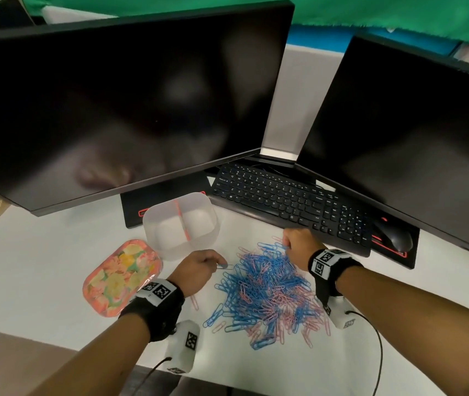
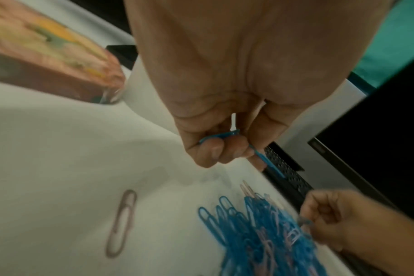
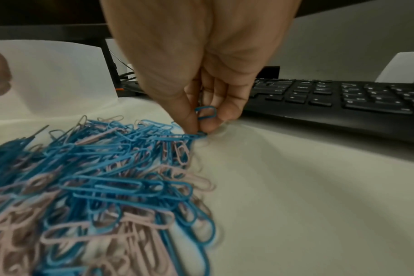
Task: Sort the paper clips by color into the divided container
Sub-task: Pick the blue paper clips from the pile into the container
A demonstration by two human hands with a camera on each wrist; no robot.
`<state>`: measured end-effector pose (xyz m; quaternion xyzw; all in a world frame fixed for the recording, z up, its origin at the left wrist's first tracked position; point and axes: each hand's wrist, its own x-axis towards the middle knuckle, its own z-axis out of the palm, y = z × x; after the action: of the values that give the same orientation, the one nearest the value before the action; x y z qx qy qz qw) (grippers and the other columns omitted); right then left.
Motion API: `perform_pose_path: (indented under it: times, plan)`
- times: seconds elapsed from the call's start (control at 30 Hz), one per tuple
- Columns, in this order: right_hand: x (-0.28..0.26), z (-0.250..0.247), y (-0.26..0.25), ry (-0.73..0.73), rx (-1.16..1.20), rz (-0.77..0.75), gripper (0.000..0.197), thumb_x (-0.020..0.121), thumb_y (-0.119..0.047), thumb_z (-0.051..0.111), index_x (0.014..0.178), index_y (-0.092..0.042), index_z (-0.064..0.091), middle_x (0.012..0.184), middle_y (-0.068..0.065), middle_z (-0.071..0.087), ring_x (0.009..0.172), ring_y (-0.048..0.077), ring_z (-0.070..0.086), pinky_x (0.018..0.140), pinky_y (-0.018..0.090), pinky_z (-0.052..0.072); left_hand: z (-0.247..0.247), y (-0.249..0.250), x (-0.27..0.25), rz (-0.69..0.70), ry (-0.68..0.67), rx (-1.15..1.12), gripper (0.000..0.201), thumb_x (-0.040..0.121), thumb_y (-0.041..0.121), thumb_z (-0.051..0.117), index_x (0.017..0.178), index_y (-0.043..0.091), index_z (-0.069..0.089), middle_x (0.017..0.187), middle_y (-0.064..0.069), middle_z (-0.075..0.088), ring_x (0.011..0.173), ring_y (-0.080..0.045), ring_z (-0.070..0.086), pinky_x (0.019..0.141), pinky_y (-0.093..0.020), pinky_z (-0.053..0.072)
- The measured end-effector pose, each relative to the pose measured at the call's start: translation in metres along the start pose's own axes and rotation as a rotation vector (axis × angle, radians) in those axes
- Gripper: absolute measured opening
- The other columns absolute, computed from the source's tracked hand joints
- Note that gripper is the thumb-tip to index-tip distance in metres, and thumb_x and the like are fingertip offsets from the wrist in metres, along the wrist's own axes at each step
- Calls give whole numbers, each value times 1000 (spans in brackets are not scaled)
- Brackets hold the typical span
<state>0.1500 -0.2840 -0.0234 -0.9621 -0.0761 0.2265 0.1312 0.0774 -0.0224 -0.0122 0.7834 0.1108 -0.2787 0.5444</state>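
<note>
A heap of blue and pink paper clips point(image 1: 267, 292) lies on the white desk. Behind it to the left stands the translucent divided container point(image 1: 180, 224) with a pink divider; both halves look empty. My left hand point(image 1: 199, 267) hovers left of the heap, its fingers curled round blue clips point(image 2: 225, 135). My right hand point(image 1: 296, 244) is at the heap's far right edge and pinches a blue clip point(image 3: 206, 113) between thumb and fingers, its tips down on the pile point(image 3: 106, 177).
A floral tray point(image 1: 122, 277) lies left of the container. A black keyboard point(image 1: 290, 201) and mouse point(image 1: 396, 235) sit behind the heap under two dark monitors point(image 1: 130, 104). One pink clip point(image 2: 122, 222) lies apart, left of the heap.
</note>
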Motion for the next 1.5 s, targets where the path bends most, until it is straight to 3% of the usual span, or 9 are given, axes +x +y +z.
perform_pose_path:
  times: [0.13,0.37,0.67,0.87,1.03,1.13,1.2,1.33,1.5]
  plan:
    - [1,-2,-2,-69,3,39,33,79,12,46,81,-20,48,97,7,58,86,25,61,72,32,51,1,9,-6,-117,3,-285,30,84,-9,32,68,4,55,64,-9,42,51,-16,38,47,-23,29]
    - [-2,-3,-6,-143,-49,74,33,84,9,48,108,-13,56,109,8,58,90,23,59,74,31,49,5,12,-10,-249,-13,-634,22,78,-2,30,68,8,47,67,-9,47,53,-19,39,52,-26,27]
    - [-11,-14,-8,-80,18,80,18,88,-4,52,94,-11,67,99,9,65,87,25,63,73,29,52,2,29,-24,-239,-5,-691,15,83,7,34,72,10,45,68,-8,46,52,-18,39,49,-24,28]
    - [-24,-41,-75,-31,343,-103,16,89,-14,58,77,-23,63,78,-7,64,73,4,58,61,14,40,-41,45,-38,-127,175,-793,17,81,3,33,74,11,47,66,-6,46,51,-16,40,52,-25,31]
    - [-7,-47,-163,-47,462,-235,10,81,-11,65,85,-12,74,77,-5,65,69,7,57,65,16,40,-85,53,-22,-98,479,-404,24,86,-3,39,68,6,54,62,-11,48,52,-21,42,46,-22,32]
    - [6,-46,-206,-62,411,-233,15,82,-9,62,90,-3,73,81,4,68,77,20,61,72,21,47,-100,47,-10,-109,458,-126,17,85,2,46,81,1,63,71,-13,56,58,-25,53,52,-26,41]
    - [15,-43,-224,-100,375,-222,18,82,-9,59,94,-3,71,93,14,72,90,29,67,83,35,55,-105,44,-4,-139,437,-70,19,87,5,46,91,-2,64,77,-15,60,64,-27,59,60,-32,51]
    - [24,-39,-231,-115,394,-172,18,82,-7,59,94,-3,71,92,16,72,85,30,70,78,38,59,-108,49,-1,-139,476,56,21,88,18,48,92,5,63,93,-19,67,87,-34,66,87,-44,56]
    - [21,-44,-184,11,481,-93,22,84,-14,52,74,-13,71,85,14,72,81,33,70,75,45,59,-103,56,-8,-73,509,197,16,89,21,48,87,17,63,98,-12,67,96,-32,62,92,-38,50]
